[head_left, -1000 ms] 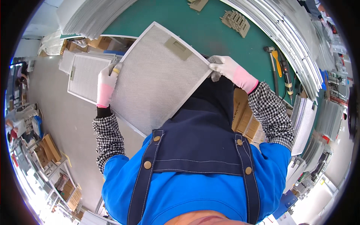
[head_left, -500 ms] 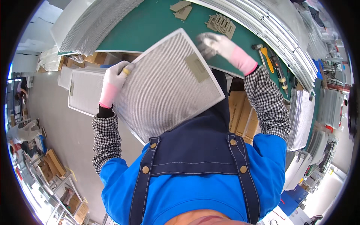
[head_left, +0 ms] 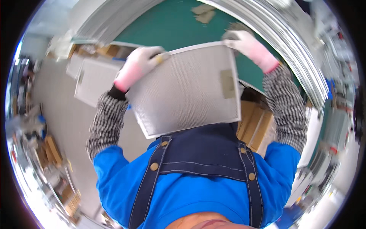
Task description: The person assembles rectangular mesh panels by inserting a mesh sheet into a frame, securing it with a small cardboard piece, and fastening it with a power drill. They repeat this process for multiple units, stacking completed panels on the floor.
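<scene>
A flat metal mesh filter panel (head_left: 183,91) with a pale frame is held up in front of my chest, slightly tilted. Near its right edge sits an olive-grey rectangular plate (head_left: 228,84). My left hand (head_left: 143,63), in a white and pink glove, is closed over the panel's upper left edge. At the upper right corner my right hand (head_left: 244,42), gloved alike, grips the frame. Its fingertips are partly blurred.
Beyond the panel is a green worktable (head_left: 164,28) with small beige plastic parts (head_left: 204,14). Curved-looking stacks of mesh panels (head_left: 108,24) and white frames (head_left: 280,44) line it. Another mesh panel (head_left: 97,80) stands at left, and cardboard boxes (head_left: 255,122) sit below the table.
My right hand has come onto the panel's upper right corner. The panel has turned clockwise, its top edge now closer to level, and my left hand has moved up and right with it.
</scene>
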The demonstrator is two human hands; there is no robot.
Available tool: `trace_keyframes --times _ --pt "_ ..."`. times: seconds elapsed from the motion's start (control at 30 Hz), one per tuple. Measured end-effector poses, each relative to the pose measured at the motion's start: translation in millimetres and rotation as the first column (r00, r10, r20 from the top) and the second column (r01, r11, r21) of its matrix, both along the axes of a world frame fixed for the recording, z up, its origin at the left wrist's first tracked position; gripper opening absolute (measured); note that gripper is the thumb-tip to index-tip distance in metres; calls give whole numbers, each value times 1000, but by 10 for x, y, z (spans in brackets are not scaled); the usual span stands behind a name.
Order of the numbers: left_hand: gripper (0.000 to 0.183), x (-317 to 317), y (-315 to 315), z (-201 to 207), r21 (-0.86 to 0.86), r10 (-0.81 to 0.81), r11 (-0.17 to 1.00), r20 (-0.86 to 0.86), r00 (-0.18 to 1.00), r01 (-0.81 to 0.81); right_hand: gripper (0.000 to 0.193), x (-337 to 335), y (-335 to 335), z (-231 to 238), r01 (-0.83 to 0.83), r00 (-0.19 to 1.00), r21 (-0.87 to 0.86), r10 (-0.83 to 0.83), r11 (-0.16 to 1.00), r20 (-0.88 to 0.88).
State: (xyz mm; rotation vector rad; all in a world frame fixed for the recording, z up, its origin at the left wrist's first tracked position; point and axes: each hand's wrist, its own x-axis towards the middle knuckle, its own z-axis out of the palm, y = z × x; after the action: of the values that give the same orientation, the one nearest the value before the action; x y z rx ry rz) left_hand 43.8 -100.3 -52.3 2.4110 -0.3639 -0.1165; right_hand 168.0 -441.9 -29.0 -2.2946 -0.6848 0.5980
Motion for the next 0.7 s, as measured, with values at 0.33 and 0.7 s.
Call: trace_keyframes --times 0.33,0.7 --pt "62 113 493 107 -727 -189 661 -399 897 -184 49 35 -1095 -431 348 931 314 -285 883 -230" --pt "59 65 19 -6 -618 -96 786 -158 983 -23 37 -37 -1460 -371 365 931 194 -358 911 -72"
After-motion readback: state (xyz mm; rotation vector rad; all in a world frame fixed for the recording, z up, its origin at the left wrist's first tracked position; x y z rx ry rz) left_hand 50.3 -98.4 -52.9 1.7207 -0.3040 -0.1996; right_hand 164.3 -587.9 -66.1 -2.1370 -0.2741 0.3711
